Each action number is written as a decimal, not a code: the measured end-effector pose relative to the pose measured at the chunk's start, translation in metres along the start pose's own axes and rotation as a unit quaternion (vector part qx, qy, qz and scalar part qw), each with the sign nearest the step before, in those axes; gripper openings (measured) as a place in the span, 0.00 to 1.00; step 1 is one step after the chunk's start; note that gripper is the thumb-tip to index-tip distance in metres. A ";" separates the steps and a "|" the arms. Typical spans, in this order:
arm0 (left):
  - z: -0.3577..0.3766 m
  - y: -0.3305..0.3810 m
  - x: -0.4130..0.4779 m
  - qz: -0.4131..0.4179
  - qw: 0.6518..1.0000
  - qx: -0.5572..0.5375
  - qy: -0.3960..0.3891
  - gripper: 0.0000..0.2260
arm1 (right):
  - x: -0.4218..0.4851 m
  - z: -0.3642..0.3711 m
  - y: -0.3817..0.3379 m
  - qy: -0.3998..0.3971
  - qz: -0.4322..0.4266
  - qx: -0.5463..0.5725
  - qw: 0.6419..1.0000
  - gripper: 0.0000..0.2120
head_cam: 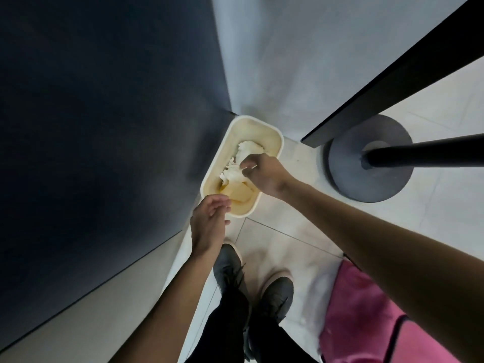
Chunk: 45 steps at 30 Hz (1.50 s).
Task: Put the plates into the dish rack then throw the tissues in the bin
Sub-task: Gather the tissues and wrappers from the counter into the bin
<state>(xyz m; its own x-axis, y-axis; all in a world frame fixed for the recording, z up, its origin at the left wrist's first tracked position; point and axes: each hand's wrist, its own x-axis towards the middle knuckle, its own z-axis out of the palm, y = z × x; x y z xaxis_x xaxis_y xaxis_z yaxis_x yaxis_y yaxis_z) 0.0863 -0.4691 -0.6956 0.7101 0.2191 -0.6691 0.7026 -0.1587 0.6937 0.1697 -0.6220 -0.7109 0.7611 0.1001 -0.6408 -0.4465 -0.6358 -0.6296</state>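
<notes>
- Tissues point(234, 175), a crumpled white wad, are hanging over the open cream bin point(251, 129) in the head view. The right grip point(264, 176) is pinching them, its fingertips curling round the upper edge of the paper.
- The left grip point(208, 221) is hovering just above the bin's near rim, fingers relaxed and carrying nothing.
- The bin is sitting on the tiled floor point(282, 239) in a corner against a dark panel point(104, 127). The round base of a black stand point(348, 174) is sitting near it, and something yellowish is lying inside it, too unclear to name.
- The person's dark shoes point(277, 292) are pointing toward the bin.
- The paper is looking light, soft and limp, so a fingertip pinch is likely doing all the work needed.
- Loose flaps are trailing below the fingers. Gathering the wad at its middle would probably be keeping scraps from drifting past the rim, since such paper is apt to tear.
- No plates or dish rack are showing here.
</notes>
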 end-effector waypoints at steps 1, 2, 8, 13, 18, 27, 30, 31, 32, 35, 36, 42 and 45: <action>-0.001 0.008 -0.010 -0.001 1.000 0.010 -0.004 0.07 | -0.017 -0.007 -0.006 0.002 -0.002 0.002 1.000 0.14; -0.003 0.017 -0.021 -0.002 1.000 0.018 -0.008 0.06 | -0.035 -0.012 -0.012 0.001 -0.006 0.001 1.000 0.13; -0.022 0.071 -0.086 0.017 0.996 0.069 -0.046 0.07 | -0.138 -0.036 -0.047 0.003 -0.017 0.040 0.999 0.11; -0.049 0.126 -0.159 0.013 0.996 0.069 -0.057 0.10 | -0.227 -0.049 -0.088 0.007 0.016 0.080 0.997 0.10; -0.086 0.171 -0.243 0.027 0.991 0.104 -0.074 0.09 | -0.316 -0.067 -0.140 0.024 -0.016 0.067 0.997 0.11; -0.165 0.201 -0.379 0.068 0.989 0.124 -0.046 0.12 | -0.445 -0.075 -0.225 -0.017 -0.148 -0.034 0.988 0.14; -0.198 0.209 -0.413 0.114 0.989 0.096 -0.003 0.13 | -0.474 -0.070 -0.253 -0.014 -0.216 -0.044 0.975 0.14; -0.209 0.211 -0.423 0.125 0.989 0.082 0.013 0.14 | -0.481 -0.068 -0.262 -0.011 -0.238 -0.049 0.970 0.14; -0.221 0.213 -0.433 0.134 0.988 0.067 0.029 0.15 | -0.487 -0.067 -0.272 -0.010 -0.256 -0.055 0.965 0.14; -0.256 0.214 -0.460 0.152 0.986 0.017 0.069 0.15 | -0.505 -0.064 -0.301 -0.020 -0.292 -0.082 0.953 0.13; -0.272 0.213 -0.469 0.159 0.984 0.003 0.085 0.14 | -0.510 -0.060 -0.314 -0.025 -0.305 -0.094 0.947 0.13; -0.344 0.201 -0.505 0.212 0.968 -0.028 0.133 0.15 | -0.534 -0.025 -0.366 -0.047 -0.364 -0.128 0.921 0.12; -0.391 0.189 -0.521 0.218 0.961 -0.037 0.165 0.16 | -0.544 0.012 -0.398 -0.069 -0.390 -0.117 0.911 0.12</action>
<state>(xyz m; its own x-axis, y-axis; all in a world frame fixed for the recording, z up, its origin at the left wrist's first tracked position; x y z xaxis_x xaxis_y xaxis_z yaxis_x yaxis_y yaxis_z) -0.1694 -0.2373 -0.1118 0.8749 0.4422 -0.1976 0.3268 -0.2377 0.9147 -0.0724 -0.4148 -0.1167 0.7299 0.6766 -0.0971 0.3300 -0.4731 -0.8169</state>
